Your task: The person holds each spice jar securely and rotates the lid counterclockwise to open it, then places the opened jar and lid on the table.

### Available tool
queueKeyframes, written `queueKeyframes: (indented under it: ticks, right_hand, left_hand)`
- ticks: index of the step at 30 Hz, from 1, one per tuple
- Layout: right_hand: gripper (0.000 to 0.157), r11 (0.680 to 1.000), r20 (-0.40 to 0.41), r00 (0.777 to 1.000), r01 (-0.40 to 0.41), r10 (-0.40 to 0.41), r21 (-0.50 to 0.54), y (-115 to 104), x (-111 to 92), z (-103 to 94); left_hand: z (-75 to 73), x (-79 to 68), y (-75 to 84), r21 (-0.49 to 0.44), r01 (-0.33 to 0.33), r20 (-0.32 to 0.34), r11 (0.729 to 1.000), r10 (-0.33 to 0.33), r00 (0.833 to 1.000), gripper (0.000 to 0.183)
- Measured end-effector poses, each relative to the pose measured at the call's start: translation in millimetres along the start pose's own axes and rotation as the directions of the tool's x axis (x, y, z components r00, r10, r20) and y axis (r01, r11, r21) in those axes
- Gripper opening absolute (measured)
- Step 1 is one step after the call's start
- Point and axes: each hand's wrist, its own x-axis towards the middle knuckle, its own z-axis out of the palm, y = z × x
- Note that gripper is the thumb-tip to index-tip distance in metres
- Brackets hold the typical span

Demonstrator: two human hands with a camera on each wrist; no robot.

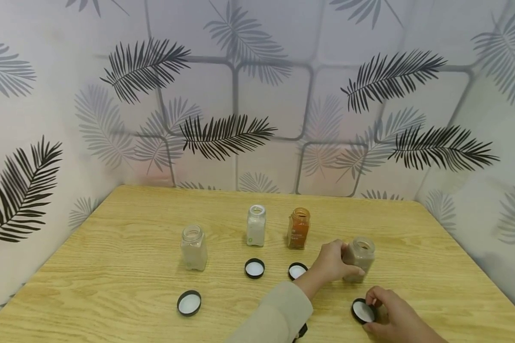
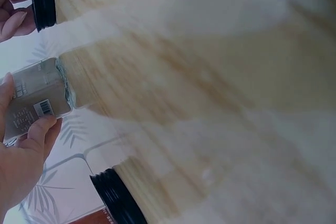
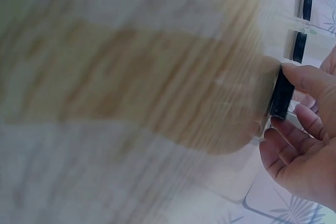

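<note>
My left hand grips an uncapped glass spice jar that stands upright at the right of the table. Greyish-brown powder fills that jar, and a barcode label shows on its side in the left wrist view. Nearer to me, my right hand pinches the rim of a black screw lid between thumb and fingers. The lid's pale inner face is turned up, low at the tabletop. In the right wrist view the same lid appears edge-on between thumb and fingertips.
Three more open jars stand on the wooden table: one with beige powder, one with whitish contents and one orange-red. Before each lies a black lid: left, middle and one beside my left forearm. Patterned walls enclose the table.
</note>
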Motion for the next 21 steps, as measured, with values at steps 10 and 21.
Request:
queueKeyframes:
  ticks: [10,21]
  right_hand:
    - [0.040,0.998,-0.023,0.999,0.040,-0.041,-0.044,0.2,2.3,-0.6]
    - [0.017,0.990,-0.420,0.906,-0.098,0.047,-0.100,-19.3,-1.3,-12.5]
  left_hand:
    - [-1.8,-1.0,-1.3,-0.021,0.014,-0.009,1.000,-0.015,1.000,0.047]
    - [-17.0,-3.4,2.4,0.073,0.005,0.070,0.997,-0.010,0.998,0.075]
